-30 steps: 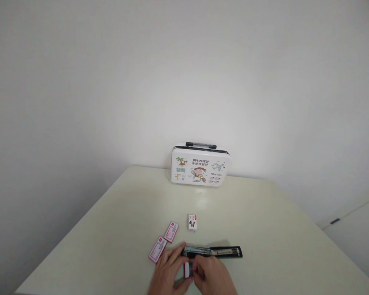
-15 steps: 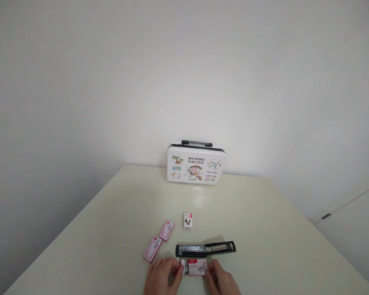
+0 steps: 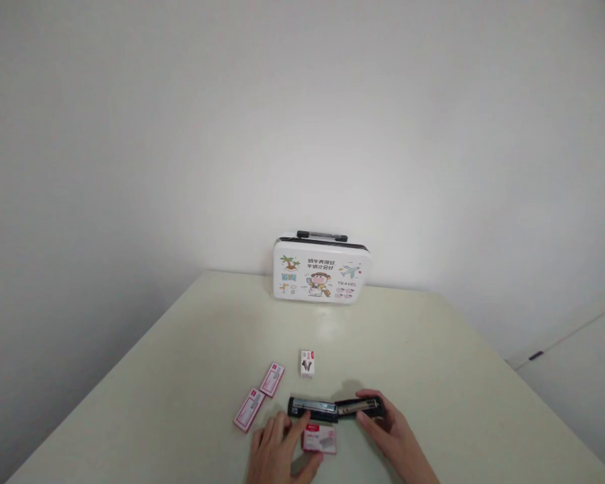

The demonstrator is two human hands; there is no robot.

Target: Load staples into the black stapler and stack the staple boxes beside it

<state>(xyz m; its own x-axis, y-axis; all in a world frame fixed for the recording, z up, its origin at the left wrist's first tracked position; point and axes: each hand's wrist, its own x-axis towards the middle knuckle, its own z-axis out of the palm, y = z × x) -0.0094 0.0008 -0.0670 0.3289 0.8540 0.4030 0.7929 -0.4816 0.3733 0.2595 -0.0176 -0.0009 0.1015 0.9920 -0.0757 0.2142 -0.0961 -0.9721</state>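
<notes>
Item 1, stapler (image 3: 335, 407): I log it lying flat and opened out on the table (image 3: 181, 376), long axis left-right, just beyond both hands. Right hand (image 3: 396, 437) curls around its right end, fingers loosely touching. Left hand (image 3: 277, 452) rests fingers spread on the staple box (image 3: 318, 438), just beside the stapler.

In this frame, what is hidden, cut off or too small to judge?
Head view only:
- Left hand and right hand: wrists cut off by the bottom edge.
- Stapler: right end covered by the right hand's fingers.
- Staple box: print too small; left fingers overlap its edge.
- Case: closed, contents unseen.
</notes>
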